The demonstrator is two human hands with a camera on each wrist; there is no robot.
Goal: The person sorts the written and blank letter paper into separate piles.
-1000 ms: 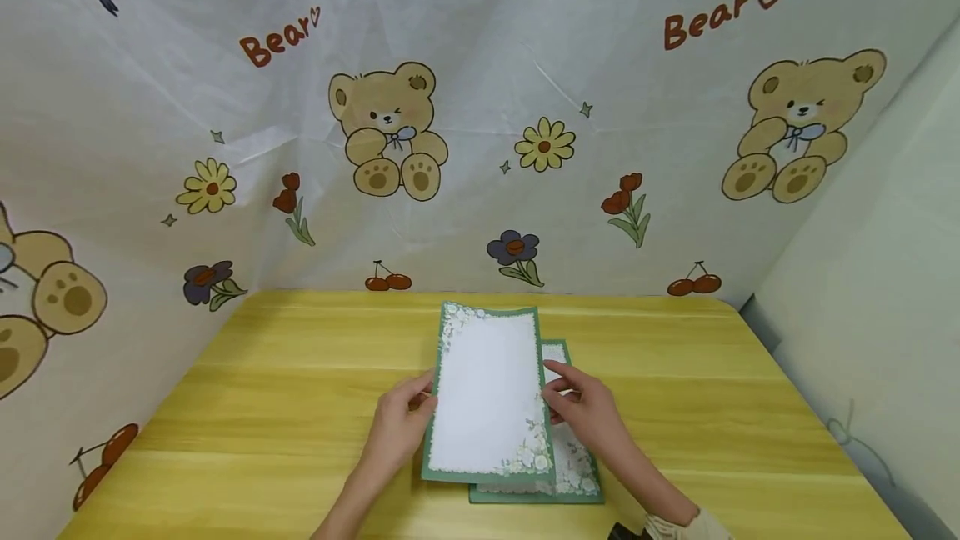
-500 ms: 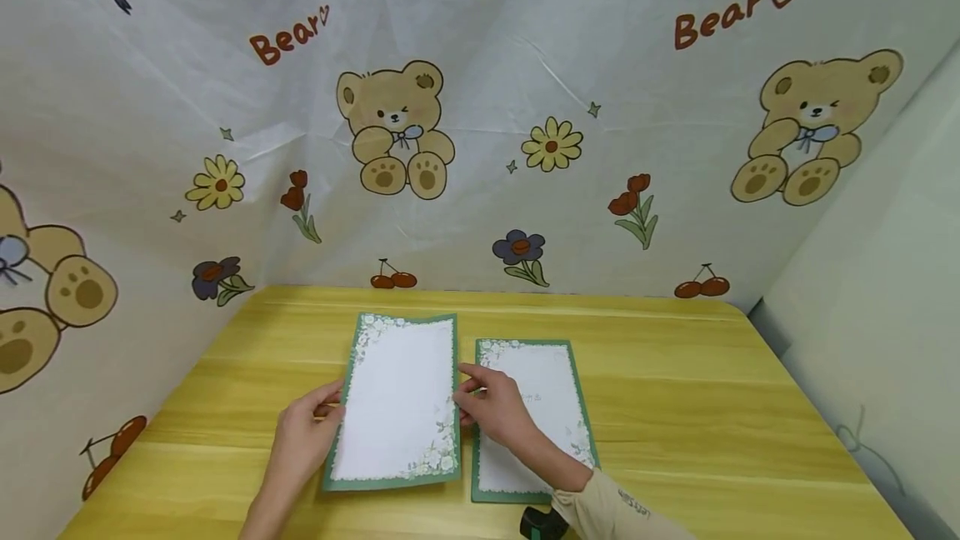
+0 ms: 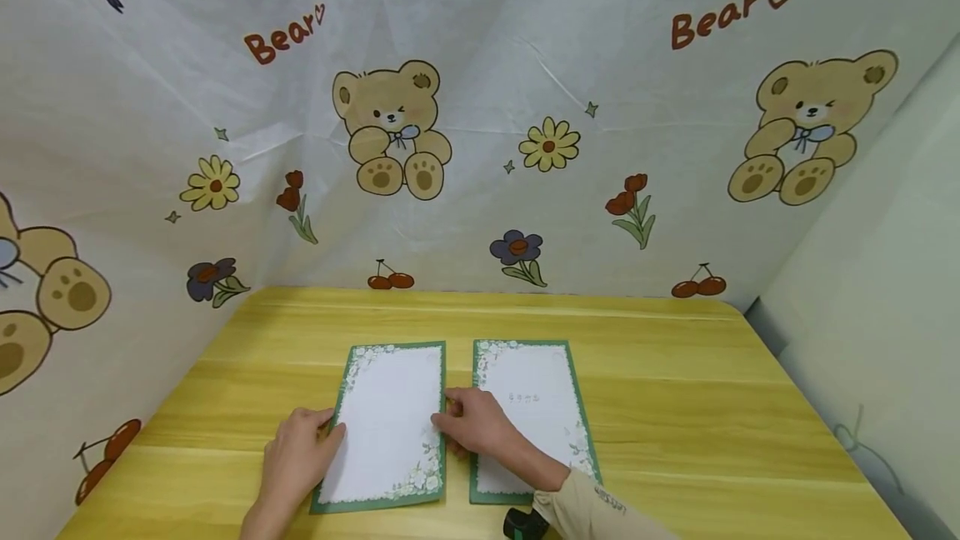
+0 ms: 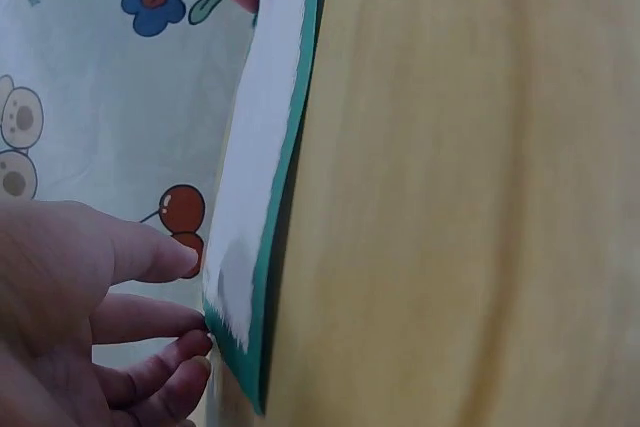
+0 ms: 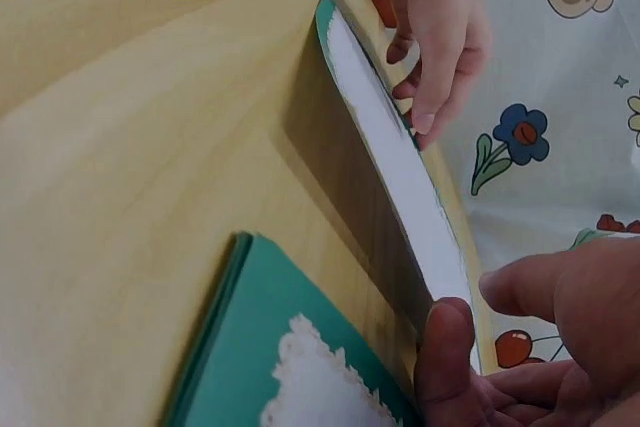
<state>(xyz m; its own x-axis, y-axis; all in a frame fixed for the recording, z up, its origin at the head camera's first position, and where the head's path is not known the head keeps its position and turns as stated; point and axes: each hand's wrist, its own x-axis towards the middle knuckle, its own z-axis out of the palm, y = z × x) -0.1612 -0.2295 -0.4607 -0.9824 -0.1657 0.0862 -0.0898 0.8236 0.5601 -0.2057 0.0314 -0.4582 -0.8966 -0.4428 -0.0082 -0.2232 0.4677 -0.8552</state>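
1. One green-bordered sheet (image 3: 386, 423) is being held just left of the stack (image 3: 540, 373), a strip of counter (image 3: 675, 407) showing between the two.
2. The sheet's long axis is running from the person's side toward the patterned cloth (image 3: 457, 248) beyond the stack, roughly alongside the stack's own. Its flowered corners are sitting diagonally: one far and away from the stack, one near and toward it.
3. The head view is showing a short row of faint characters (image 3: 523, 397) on the stack's top. The right wrist view is instead showing the stack's layered green edge, and a dark shadow beneath the sheet, whose side toward the stack is standing clear of the counter.
4. The left hand (image 3: 296, 452) is gripping the sheet's edge farther from the stack, thumb over the face, fingers at the rim, the opening narrow.
5. The right hand (image 3: 476, 422) is pinching the sheet's edge nearest the stack between thumb and index finger, barely parted; its forearm is crossing above the stack.
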